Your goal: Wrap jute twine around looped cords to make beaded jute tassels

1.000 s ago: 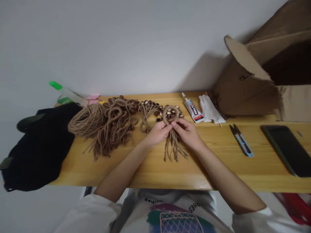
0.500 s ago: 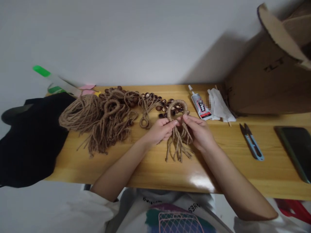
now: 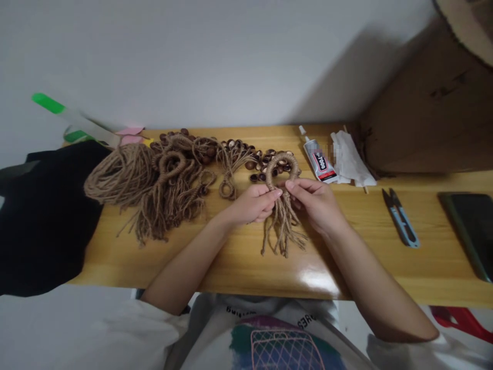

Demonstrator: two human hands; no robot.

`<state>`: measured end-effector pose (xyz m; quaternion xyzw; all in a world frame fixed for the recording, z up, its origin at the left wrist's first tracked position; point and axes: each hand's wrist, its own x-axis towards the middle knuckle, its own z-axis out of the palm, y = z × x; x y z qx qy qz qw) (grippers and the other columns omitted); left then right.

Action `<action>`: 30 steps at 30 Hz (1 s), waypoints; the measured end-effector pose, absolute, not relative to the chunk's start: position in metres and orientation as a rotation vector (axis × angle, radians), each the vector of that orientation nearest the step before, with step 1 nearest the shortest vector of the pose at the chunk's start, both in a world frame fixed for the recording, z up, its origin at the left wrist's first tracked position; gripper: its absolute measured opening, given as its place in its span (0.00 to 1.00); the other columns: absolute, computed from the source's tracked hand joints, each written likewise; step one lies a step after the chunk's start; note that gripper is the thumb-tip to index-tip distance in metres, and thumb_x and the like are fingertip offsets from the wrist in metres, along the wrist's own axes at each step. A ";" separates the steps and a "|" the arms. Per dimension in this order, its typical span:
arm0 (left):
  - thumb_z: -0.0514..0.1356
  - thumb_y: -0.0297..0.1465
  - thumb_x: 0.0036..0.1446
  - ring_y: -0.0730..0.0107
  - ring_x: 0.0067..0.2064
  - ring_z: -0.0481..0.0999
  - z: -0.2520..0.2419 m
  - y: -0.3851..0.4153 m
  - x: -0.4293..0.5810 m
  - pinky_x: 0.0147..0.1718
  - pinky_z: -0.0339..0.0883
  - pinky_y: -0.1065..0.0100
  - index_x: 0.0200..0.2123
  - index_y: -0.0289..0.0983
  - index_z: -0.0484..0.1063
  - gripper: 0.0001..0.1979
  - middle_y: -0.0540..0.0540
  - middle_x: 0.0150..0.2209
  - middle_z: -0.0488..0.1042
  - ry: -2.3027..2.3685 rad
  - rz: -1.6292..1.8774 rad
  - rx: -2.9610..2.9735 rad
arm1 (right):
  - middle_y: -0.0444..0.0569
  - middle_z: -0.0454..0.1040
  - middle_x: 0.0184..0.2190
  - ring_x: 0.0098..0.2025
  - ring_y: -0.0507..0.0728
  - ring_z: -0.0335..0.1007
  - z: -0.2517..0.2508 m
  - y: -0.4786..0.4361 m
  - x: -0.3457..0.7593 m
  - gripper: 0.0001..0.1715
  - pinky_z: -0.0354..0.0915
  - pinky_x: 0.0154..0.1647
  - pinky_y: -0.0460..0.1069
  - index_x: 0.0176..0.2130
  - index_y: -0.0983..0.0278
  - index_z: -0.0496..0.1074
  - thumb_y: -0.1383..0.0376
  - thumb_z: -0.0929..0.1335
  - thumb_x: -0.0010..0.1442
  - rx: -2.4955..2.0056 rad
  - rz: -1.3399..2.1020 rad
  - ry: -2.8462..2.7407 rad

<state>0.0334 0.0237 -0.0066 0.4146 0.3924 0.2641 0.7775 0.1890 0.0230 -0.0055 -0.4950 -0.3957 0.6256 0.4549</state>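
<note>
A jute-wrapped ring (image 3: 283,163) with a fringe of loose twine strands (image 3: 283,231) stands up from the wooden table (image 3: 239,257). My left hand (image 3: 252,204) pinches its lower left side. From the other side, my right hand (image 3: 314,203) pinches the lower right, with fingertips nearly meeting at the ring's base. Brown wooden beads (image 3: 257,163) lie just behind the ring.
Left of my hands lie a coil of jute twine (image 3: 121,174) and a heap of finished fringed rings (image 3: 177,185). A glue tube (image 3: 319,162), white tissue (image 3: 350,164), blue thread snips (image 3: 400,222), a dark phone (image 3: 472,226) and a cardboard box (image 3: 431,123) sit to the right. Black cloth (image 3: 42,216) covers the left end.
The ring has been tipped up from lying on the beads to standing between my fingers. The camera view has shifted, so the box and phone slid toward the right edge.
</note>
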 end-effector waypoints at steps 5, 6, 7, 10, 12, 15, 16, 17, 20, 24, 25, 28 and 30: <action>0.55 0.36 0.60 0.86 0.12 0.50 -0.006 0.023 0.035 0.11 0.44 0.81 0.22 0.37 0.54 0.17 0.61 0.13 0.52 0.856 0.542 0.913 | 0.37 0.60 0.13 0.16 0.45 0.50 -0.002 0.024 0.190 0.22 0.45 0.17 0.44 0.20 0.65 0.66 0.54 0.77 0.41 -1.205 1.512 -1.130; 0.55 0.35 0.61 0.86 0.12 0.50 -0.006 0.023 0.035 0.11 0.45 0.81 0.23 0.37 0.55 0.16 0.61 0.13 0.52 0.858 0.537 0.917 | 0.37 0.61 0.13 0.16 0.45 0.50 -0.002 0.024 0.190 0.23 0.45 0.16 0.44 0.20 0.65 0.66 0.54 0.77 0.42 -1.198 1.506 -1.148; 0.54 0.34 0.61 0.86 0.12 0.50 -0.007 0.022 0.036 0.11 0.45 0.81 0.23 0.37 0.55 0.15 0.61 0.13 0.52 0.860 0.539 0.921 | 0.37 0.61 0.14 0.16 0.44 0.50 -0.003 0.024 0.190 0.23 0.45 0.16 0.44 0.20 0.65 0.65 0.54 0.77 0.42 -1.194 1.499 -1.161; 0.54 0.33 0.61 0.86 0.12 0.49 -0.008 0.021 0.037 0.11 0.44 0.81 0.24 0.37 0.55 0.14 0.61 0.13 0.51 0.868 0.561 0.921 | 0.37 0.62 0.15 0.16 0.44 0.50 -0.005 0.023 0.191 0.23 0.45 0.16 0.44 0.20 0.65 0.65 0.53 0.77 0.42 -1.212 1.476 -1.171; 0.55 0.34 0.60 0.86 0.12 0.49 -0.009 0.020 0.039 0.11 0.44 0.80 0.24 0.37 0.55 0.15 0.61 0.13 0.51 0.864 0.570 0.918 | 0.37 0.61 0.14 0.15 0.45 0.49 -0.006 0.023 0.191 0.23 0.45 0.16 0.44 0.21 0.64 0.65 0.52 0.76 0.42 -1.224 1.476 -1.164; 0.59 0.36 0.57 0.86 0.13 0.49 -0.010 0.018 0.041 0.12 0.44 0.80 0.23 0.37 0.55 0.17 0.61 0.13 0.51 0.844 0.612 0.914 | 0.38 0.62 0.15 0.15 0.45 0.49 -0.005 0.023 0.191 0.24 0.45 0.16 0.44 0.21 0.63 0.64 0.51 0.75 0.43 -1.210 1.496 -1.165; 0.59 0.37 0.57 0.86 0.13 0.49 -0.010 0.018 0.042 0.12 0.44 0.80 0.23 0.37 0.55 0.17 0.61 0.13 0.51 0.839 0.634 0.901 | 0.38 0.62 0.15 0.16 0.46 0.50 -0.005 0.023 0.191 0.23 0.47 0.17 0.45 0.21 0.63 0.65 0.51 0.75 0.43 -1.201 1.490 -1.168; 0.60 0.38 0.56 0.86 0.13 0.48 -0.010 0.017 0.044 0.11 0.44 0.80 0.23 0.37 0.55 0.17 0.61 0.13 0.51 0.837 0.658 0.877 | 0.38 0.63 0.16 0.17 0.46 0.51 -0.005 0.024 0.191 0.23 0.49 0.18 0.45 0.21 0.63 0.65 0.51 0.75 0.43 -1.192 1.472 -1.170; 0.62 0.39 0.53 0.86 0.13 0.47 -0.010 0.017 0.047 0.11 0.43 0.80 0.25 0.38 0.56 0.18 0.62 0.13 0.51 0.845 0.721 0.790 | 0.39 0.64 0.19 0.22 0.48 0.56 -0.008 0.024 0.187 0.23 0.55 0.24 0.45 0.24 0.63 0.68 0.48 0.73 0.45 -1.186 1.420 -1.140; 0.64 0.43 0.49 0.86 0.12 0.48 -0.007 0.018 0.048 0.11 0.42 0.80 0.25 0.38 0.58 0.19 0.62 0.12 0.52 0.896 0.860 0.748 | 0.42 0.71 0.27 0.32 0.52 0.66 -0.013 0.021 0.180 0.26 0.63 0.38 0.47 0.32 0.63 0.71 0.43 0.68 0.50 -1.194 1.504 -1.112; 0.64 0.43 0.49 0.86 0.12 0.48 -0.006 0.018 0.048 0.11 0.42 0.80 0.26 0.37 0.59 0.19 0.62 0.12 0.52 0.911 0.900 0.745 | 0.43 0.72 0.30 0.35 0.53 0.67 -0.013 0.020 0.178 0.26 0.63 0.42 0.48 0.34 0.63 0.71 0.43 0.68 0.51 -1.186 1.536 -1.137; 0.64 0.45 0.48 0.85 0.11 0.47 -0.005 0.018 0.048 0.10 0.41 0.79 0.27 0.36 0.62 0.19 0.63 0.11 0.50 0.934 0.959 0.741 | 0.45 0.74 0.33 0.38 0.53 0.69 -0.010 0.017 0.177 0.26 0.63 0.45 0.49 0.38 0.64 0.70 0.46 0.70 0.51 -1.150 1.584 -1.258; 0.64 0.45 0.47 0.86 0.11 0.47 -0.004 0.018 0.047 0.10 0.41 0.79 0.27 0.35 0.63 0.20 0.63 0.11 0.50 0.936 0.965 0.741 | 0.45 0.73 0.31 0.34 0.53 0.68 -0.006 0.015 0.178 0.24 0.64 0.41 0.49 0.38 0.64 0.69 0.47 0.70 0.52 -1.119 1.604 -1.324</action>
